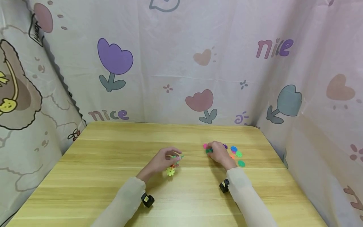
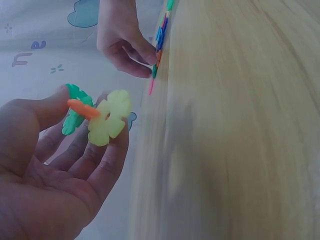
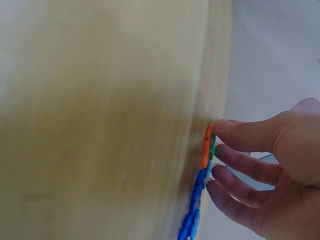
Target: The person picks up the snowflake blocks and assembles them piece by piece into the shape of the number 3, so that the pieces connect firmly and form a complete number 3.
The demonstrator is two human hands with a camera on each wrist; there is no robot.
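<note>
Evidently left hand (image 1: 163,160) pinched linked green-orange-yellow plastic flowers (image 2: 85,109); right hand (image 1: 219,152) touched dark-green plastic disc (image 1: 209,151), grip unclear; rim-pinch seemed best.

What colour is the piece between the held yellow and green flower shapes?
The middle piece is orange; it shows best in the left wrist view.

left hand (image 1: 162,160), one: thumb set against curved fingers.
right hand (image 1: 220,152), one: well apart from the left and slightly farther forward, fingers bent downward, thumb opposite.
forearms (image 1: 122,200), two: one behind each hand, both slanting inward.
</note>
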